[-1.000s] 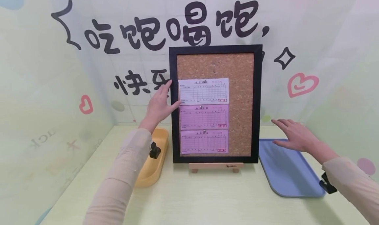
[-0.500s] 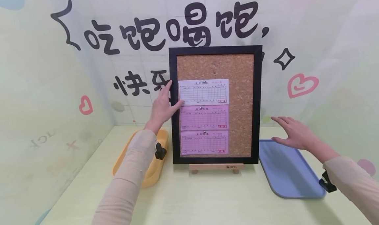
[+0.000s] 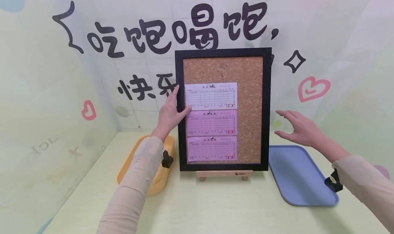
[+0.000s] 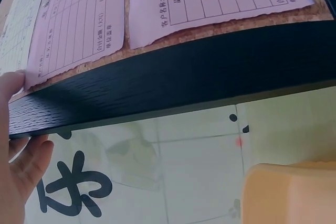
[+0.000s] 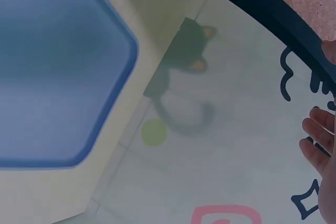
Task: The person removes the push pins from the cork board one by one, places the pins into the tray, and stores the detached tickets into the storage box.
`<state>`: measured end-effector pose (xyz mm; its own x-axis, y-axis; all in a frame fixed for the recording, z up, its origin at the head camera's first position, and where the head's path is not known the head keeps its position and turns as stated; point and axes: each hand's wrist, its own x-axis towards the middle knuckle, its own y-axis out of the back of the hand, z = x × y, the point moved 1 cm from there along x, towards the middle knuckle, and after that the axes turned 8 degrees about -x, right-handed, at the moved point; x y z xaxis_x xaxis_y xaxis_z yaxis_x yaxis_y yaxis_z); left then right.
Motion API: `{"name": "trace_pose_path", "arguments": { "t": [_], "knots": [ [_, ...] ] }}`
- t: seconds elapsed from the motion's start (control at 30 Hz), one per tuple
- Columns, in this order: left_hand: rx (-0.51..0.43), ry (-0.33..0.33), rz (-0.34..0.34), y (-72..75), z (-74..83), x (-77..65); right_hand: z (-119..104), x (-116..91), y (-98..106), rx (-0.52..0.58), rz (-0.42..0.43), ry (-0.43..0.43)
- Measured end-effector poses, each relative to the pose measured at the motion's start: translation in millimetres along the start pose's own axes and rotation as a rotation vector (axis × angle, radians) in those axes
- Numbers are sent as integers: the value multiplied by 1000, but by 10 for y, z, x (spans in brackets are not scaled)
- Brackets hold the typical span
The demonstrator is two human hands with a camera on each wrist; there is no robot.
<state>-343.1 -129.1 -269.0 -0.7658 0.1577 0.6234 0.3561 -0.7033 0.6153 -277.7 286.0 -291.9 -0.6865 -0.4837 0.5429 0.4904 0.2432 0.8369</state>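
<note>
A cork board (image 3: 250,124) in a black frame stands upright on a small wooden easel (image 3: 224,173) in the head view. Three receipt slips are pinned down its left side: a white slip (image 3: 210,99) on top, then a pink slip (image 3: 212,126) and another pink slip (image 3: 212,152). My left hand (image 3: 169,116) grips the frame's left edge, thumb in front and fingers behind, as the left wrist view shows. The thumb tip is at the white slip's lower left corner. My right hand (image 3: 303,129) is held in the air right of the frame, fingers extended, holding nothing.
A yellow tray (image 3: 123,169) lies left of the board, partly behind the left forearm. On the right is a blue tray (image 3: 298,179), below the right hand. Behind the board is a wall (image 3: 138,8) with large black lettering; side walls flank the table (image 3: 215,206).
My right hand has moved left and up, closer to the frame's right edge. The left hand has slid slightly right onto the left edge. The slips stay pinned.
</note>
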Motion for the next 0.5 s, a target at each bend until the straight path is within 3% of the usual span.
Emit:
{"name": "trace_pose_path", "arguments": {
  "t": [0.2,0.5],
  "knots": [
    [11,6,-6,-8,13,-1,-133,142,55,15,79,59],
    [7,44,-22,6,34,-2,-281,374,86,0,82,96]
  ]
}}
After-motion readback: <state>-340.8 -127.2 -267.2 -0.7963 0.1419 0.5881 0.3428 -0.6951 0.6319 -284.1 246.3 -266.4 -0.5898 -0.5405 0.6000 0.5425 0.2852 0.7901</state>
